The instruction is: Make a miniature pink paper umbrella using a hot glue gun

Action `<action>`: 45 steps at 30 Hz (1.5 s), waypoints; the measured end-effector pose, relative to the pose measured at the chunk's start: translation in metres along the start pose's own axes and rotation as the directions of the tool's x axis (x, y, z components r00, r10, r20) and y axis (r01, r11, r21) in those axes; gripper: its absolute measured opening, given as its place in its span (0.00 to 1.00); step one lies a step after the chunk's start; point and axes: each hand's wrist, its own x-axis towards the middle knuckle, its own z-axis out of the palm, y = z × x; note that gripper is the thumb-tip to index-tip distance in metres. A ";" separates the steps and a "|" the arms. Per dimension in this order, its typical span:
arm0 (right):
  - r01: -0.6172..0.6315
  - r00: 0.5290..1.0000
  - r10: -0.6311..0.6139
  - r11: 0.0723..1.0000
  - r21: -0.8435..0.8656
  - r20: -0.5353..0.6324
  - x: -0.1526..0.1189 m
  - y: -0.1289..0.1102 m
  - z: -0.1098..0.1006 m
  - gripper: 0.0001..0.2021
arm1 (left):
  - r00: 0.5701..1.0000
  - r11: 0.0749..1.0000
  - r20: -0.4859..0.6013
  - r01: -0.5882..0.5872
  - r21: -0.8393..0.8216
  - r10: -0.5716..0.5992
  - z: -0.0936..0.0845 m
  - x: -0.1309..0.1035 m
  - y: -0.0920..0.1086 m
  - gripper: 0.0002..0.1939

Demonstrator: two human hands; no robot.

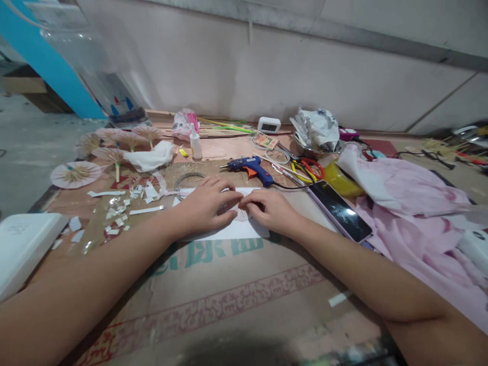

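Both hands meet over a sheet of white paper [219, 235] lying on the cardboard. Between them is a small, thin, pale pleated piece [242, 215], largely covered by the fingers. My left hand [204, 206] comes from the left with bent fingers, its thumb and fingertips closed on that piece's left side. My right hand [269, 209] pinches its right edge between thumb and forefinger. Just beyond the hands lies a blue glue gun [249, 169]. Several small pale paper umbrellas [76, 174] stand or lie at the left.
Paper scraps [118, 216] and a tape roll [186, 184] lie left of the hands. A phone [339, 209], pink cloth [412, 190] and scissors [310, 168] are at the right. A small glue bottle [195, 143] and white digital clock [269, 125] stand behind.
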 end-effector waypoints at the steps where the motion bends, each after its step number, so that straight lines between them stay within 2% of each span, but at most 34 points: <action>1: -0.002 1.000 0.002 1.000 0.000 -0.001 0.000 0.000 0.000 0.12 | 1.000 1.000 0.001 0.001 0.001 -0.001 0.000 0.000 0.000 0.17; 12: 0.033 0.997 -0.028 0.997 0.071 -0.071 -0.004 0.001 -0.003 0.12 | 1.000 1.000 0.000 -0.005 -0.004 0.005 0.001 0.000 -0.001 0.18; 18: 0.084 0.996 -0.083 0.995 0.062 -0.018 -0.005 0.001 -0.002 0.13 | 1.000 1.000 -0.006 -0.005 -0.008 0.005 0.001 -0.001 -0.002 0.20; 36: 0.014 0.998 -0.016 0.999 0.032 0.059 -0.003 0.002 -0.002 0.13 | 1.000 1.000 -0.005 -0.006 -0.010 0.006 0.002 -0.001 -0.002 0.20; 38: 0.013 0.999 -0.014 0.999 0.053 0.036 -0.003 0.002 -0.002 0.13 | 1.000 1.000 -0.002 -0.008 -0.011 0.008 0.002 -0.001 -0.002 0.20; 42: -0.005 0.996 0.014 0.994 0.105 -0.086 -0.003 0.001 -0.003 0.13 | 1.000 1.000 0.000 -0.007 -0.024 0.007 0.001 0.000 -0.002 0.19; 45: 0.010 0.996 -0.001 0.994 0.112 -0.084 -0.003 0.001 -0.004 0.13 | 1.000 0.999 0.000 0.004 -0.032 -0.004 0.001 0.000 -0.001 0.19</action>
